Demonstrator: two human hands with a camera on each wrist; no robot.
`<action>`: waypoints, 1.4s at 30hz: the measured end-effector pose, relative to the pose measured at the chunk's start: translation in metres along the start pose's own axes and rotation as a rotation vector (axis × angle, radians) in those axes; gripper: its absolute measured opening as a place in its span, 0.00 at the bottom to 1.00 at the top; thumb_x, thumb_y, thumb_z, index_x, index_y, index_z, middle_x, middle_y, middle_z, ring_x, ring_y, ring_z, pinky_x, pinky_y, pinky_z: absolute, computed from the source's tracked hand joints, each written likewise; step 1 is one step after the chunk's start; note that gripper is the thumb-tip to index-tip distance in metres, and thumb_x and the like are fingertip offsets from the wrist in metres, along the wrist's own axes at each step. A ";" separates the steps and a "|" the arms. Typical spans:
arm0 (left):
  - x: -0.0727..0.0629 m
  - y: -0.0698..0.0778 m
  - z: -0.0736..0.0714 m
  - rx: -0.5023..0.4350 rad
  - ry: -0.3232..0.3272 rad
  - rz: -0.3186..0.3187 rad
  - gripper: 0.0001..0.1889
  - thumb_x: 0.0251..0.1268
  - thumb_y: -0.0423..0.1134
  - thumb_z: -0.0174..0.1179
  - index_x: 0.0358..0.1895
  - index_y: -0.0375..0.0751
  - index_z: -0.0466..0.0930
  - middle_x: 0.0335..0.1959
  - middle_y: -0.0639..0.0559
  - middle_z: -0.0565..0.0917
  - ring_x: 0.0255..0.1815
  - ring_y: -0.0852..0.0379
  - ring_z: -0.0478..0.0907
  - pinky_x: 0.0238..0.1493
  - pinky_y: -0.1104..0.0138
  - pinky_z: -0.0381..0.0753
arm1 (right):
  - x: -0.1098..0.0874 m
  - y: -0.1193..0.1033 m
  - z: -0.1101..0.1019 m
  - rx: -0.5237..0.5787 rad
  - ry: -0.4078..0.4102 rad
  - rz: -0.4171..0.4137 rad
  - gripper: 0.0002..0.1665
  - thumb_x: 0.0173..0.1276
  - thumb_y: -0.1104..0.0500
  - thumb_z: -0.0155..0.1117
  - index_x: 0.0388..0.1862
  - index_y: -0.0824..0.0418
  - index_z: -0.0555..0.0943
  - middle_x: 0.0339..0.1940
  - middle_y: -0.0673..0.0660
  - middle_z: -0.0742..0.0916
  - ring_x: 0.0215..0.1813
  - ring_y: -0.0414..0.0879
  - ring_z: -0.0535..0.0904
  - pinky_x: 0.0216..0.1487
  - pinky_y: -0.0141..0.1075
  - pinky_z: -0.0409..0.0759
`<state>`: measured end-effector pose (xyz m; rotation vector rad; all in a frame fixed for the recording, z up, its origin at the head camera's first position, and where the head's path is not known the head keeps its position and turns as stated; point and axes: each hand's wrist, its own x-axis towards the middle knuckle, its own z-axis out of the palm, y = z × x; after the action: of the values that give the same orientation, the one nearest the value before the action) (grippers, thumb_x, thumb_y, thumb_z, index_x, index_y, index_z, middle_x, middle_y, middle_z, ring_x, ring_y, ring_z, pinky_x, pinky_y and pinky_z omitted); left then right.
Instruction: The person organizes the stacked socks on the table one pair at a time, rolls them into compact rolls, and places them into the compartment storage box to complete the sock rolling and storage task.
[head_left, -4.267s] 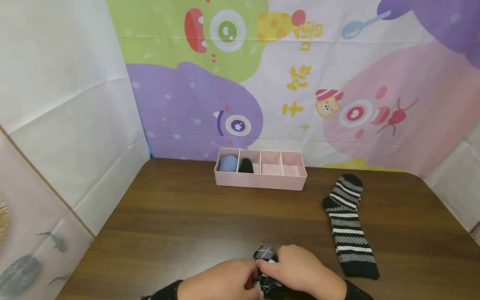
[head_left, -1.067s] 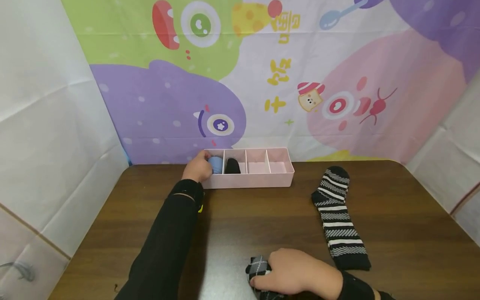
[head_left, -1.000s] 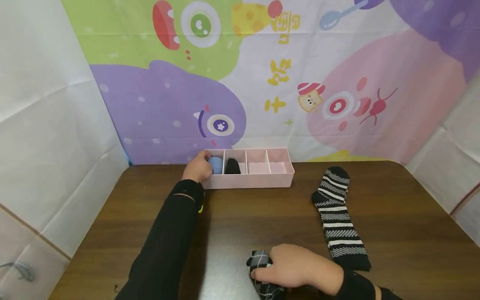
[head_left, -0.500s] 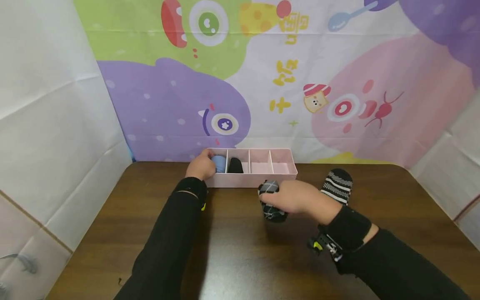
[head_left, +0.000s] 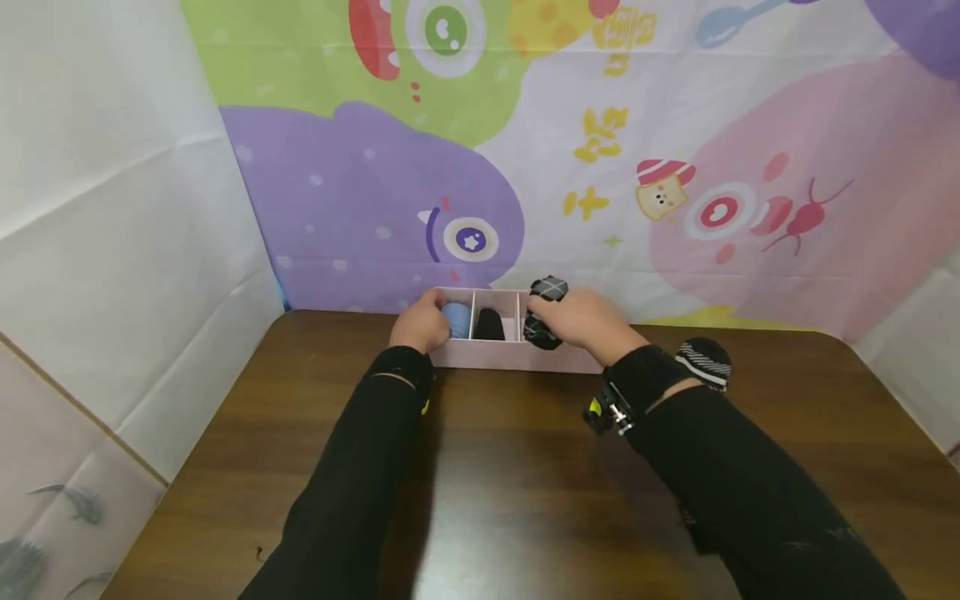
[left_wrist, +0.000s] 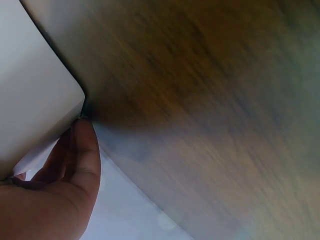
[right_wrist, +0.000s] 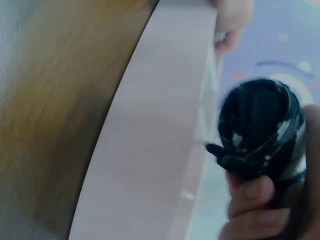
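My left hand (head_left: 422,323) grips the left end of a pink divided storage box (head_left: 517,355); in the left wrist view its fingers (left_wrist: 86,162) curl against the box's end wall. A rolled-up black and grey checked sock (head_left: 546,313) is held in my right hand (head_left: 588,320), over the third compartment from the left. The right wrist view shows the sock roll just above the box's rim, fingers wrapped under it. A blue rolled sock (head_left: 456,320) sits in the leftmost compartment, a black rolled one (head_left: 490,324) in the second. My right hand hides the fourth.
A striped black and white sock (head_left: 705,362) lies right of the box, mostly hidden behind my right forearm. Behind the brown table (head_left: 480,500) hangs a cartoon-printed cloth (head_left: 360,192), close to the box's back.
My right hand has lifted the rolled checked sock from the near part of the table and carried it forward over the box. Earlier, my left hand let go of the sock and took the box's end.
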<state>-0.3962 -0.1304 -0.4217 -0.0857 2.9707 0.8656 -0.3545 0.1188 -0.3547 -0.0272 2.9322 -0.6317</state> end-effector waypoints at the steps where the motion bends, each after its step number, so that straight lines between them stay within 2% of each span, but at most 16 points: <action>1: 0.000 0.002 0.000 0.000 0.000 0.003 0.20 0.70 0.31 0.45 0.63 0.45 0.69 0.55 0.41 0.80 0.50 0.41 0.73 0.58 0.51 0.73 | 0.003 0.001 0.000 -0.008 0.023 0.023 0.45 0.67 0.25 0.43 0.49 0.63 0.83 0.47 0.61 0.84 0.42 0.55 0.78 0.39 0.43 0.76; 4: 0.000 0.005 0.002 0.006 0.004 0.007 0.19 0.70 0.31 0.45 0.63 0.45 0.69 0.55 0.41 0.80 0.50 0.41 0.74 0.59 0.51 0.74 | 0.010 0.003 0.001 -0.048 0.063 0.070 0.42 0.68 0.26 0.41 0.41 0.61 0.84 0.44 0.61 0.84 0.40 0.56 0.79 0.35 0.44 0.76; 6: 0.000 0.006 0.004 0.010 0.008 0.010 0.19 0.71 0.32 0.45 0.62 0.45 0.69 0.55 0.41 0.80 0.50 0.41 0.74 0.59 0.51 0.74 | 0.013 0.004 0.003 -0.087 0.063 0.087 0.43 0.69 0.26 0.41 0.41 0.61 0.85 0.44 0.61 0.85 0.41 0.56 0.80 0.35 0.45 0.77; 10: -0.001 0.010 0.007 0.000 0.013 0.018 0.19 0.71 0.33 0.45 0.63 0.45 0.69 0.55 0.41 0.80 0.49 0.41 0.74 0.57 0.51 0.74 | 0.016 0.003 0.009 -0.168 0.037 0.081 0.47 0.72 0.25 0.40 0.54 0.63 0.85 0.52 0.64 0.85 0.46 0.59 0.80 0.43 0.51 0.80; 12: -0.002 0.011 0.007 -0.006 0.014 0.016 0.19 0.71 0.33 0.45 0.62 0.45 0.69 0.54 0.40 0.80 0.48 0.41 0.74 0.56 0.51 0.74 | 0.016 0.003 0.013 -0.224 0.028 0.054 0.48 0.74 0.26 0.39 0.56 0.64 0.85 0.54 0.64 0.85 0.49 0.60 0.80 0.49 0.53 0.79; 15: -0.004 0.012 0.007 -0.006 0.016 0.009 0.19 0.71 0.32 0.45 0.62 0.45 0.70 0.53 0.40 0.80 0.48 0.41 0.74 0.55 0.52 0.75 | 0.016 0.002 0.019 -0.290 0.032 0.010 0.44 0.76 0.28 0.39 0.46 0.62 0.88 0.50 0.62 0.87 0.50 0.59 0.80 0.56 0.55 0.76; 18: -0.005 0.012 0.007 -0.009 0.021 0.002 0.18 0.71 0.33 0.46 0.62 0.45 0.70 0.52 0.41 0.80 0.47 0.41 0.74 0.54 0.52 0.75 | 0.015 0.000 0.023 -0.307 0.038 -0.007 0.42 0.76 0.29 0.41 0.35 0.60 0.89 0.44 0.60 0.88 0.51 0.58 0.81 0.62 0.58 0.70; 20: -0.005 0.012 0.008 -0.014 0.027 0.000 0.18 0.71 0.33 0.46 0.62 0.46 0.70 0.52 0.41 0.80 0.47 0.41 0.74 0.54 0.52 0.75 | 0.015 -0.001 0.025 -0.293 0.034 0.002 0.41 0.75 0.29 0.43 0.36 0.60 0.89 0.46 0.61 0.89 0.55 0.58 0.80 0.66 0.61 0.64; 23: -0.005 0.012 0.008 -0.021 0.029 0.000 0.18 0.71 0.33 0.46 0.62 0.46 0.70 0.51 0.41 0.79 0.46 0.41 0.74 0.53 0.52 0.74 | 0.015 -0.003 0.026 -0.268 0.022 0.031 0.41 0.74 0.28 0.44 0.44 0.60 0.89 0.52 0.61 0.88 0.60 0.60 0.78 0.69 0.64 0.56; 25: -0.006 0.012 0.008 -0.022 0.028 0.000 0.18 0.71 0.33 0.46 0.62 0.47 0.69 0.51 0.41 0.79 0.46 0.41 0.74 0.53 0.52 0.74 | 0.015 -0.004 0.026 -0.269 0.015 0.043 0.42 0.74 0.28 0.45 0.48 0.61 0.89 0.55 0.62 0.87 0.60 0.60 0.78 0.70 0.65 0.55; 28: -0.008 0.014 0.007 -0.026 0.022 0.001 0.18 0.72 0.34 0.46 0.62 0.47 0.69 0.51 0.41 0.79 0.47 0.41 0.74 0.53 0.52 0.74 | 0.015 -0.006 0.025 -0.280 0.013 0.049 0.40 0.73 0.29 0.47 0.46 0.61 0.89 0.52 0.61 0.87 0.56 0.58 0.79 0.68 0.64 0.57; 32: -0.011 0.017 0.004 -0.032 0.020 0.005 0.19 0.73 0.34 0.46 0.64 0.46 0.68 0.50 0.40 0.78 0.47 0.41 0.74 0.52 0.52 0.74 | 0.013 -0.006 0.022 -0.328 -0.004 0.019 0.30 0.72 0.37 0.51 0.35 0.57 0.89 0.42 0.57 0.87 0.50 0.55 0.78 0.64 0.64 0.62; 35: -0.012 0.017 0.003 -0.036 0.020 0.011 0.18 0.74 0.34 0.45 0.64 0.45 0.69 0.50 0.40 0.78 0.47 0.41 0.74 0.53 0.52 0.74 | 0.013 -0.006 0.022 -0.349 -0.019 -0.003 0.23 0.70 0.43 0.53 0.34 0.56 0.88 0.39 0.56 0.85 0.49 0.55 0.77 0.63 0.64 0.63; 38: -0.009 0.014 0.006 -0.034 0.014 0.008 0.18 0.74 0.34 0.45 0.63 0.46 0.69 0.50 0.41 0.79 0.47 0.41 0.74 0.53 0.52 0.74 | 0.014 -0.003 0.024 -0.357 -0.027 -0.023 0.20 0.71 0.46 0.54 0.35 0.57 0.86 0.39 0.56 0.84 0.49 0.55 0.76 0.63 0.64 0.63; 42: -0.002 0.011 0.009 -0.029 0.004 0.000 0.18 0.73 0.34 0.45 0.63 0.47 0.68 0.51 0.41 0.79 0.46 0.41 0.74 0.51 0.53 0.74 | 0.015 0.006 0.026 -0.371 0.007 -0.084 0.21 0.71 0.48 0.54 0.26 0.57 0.85 0.34 0.55 0.85 0.43 0.54 0.78 0.58 0.58 0.69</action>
<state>-0.3951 -0.1160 -0.4237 -0.0880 2.9622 0.9092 -0.3653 0.1132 -0.3825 -0.1873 3.0231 -0.0896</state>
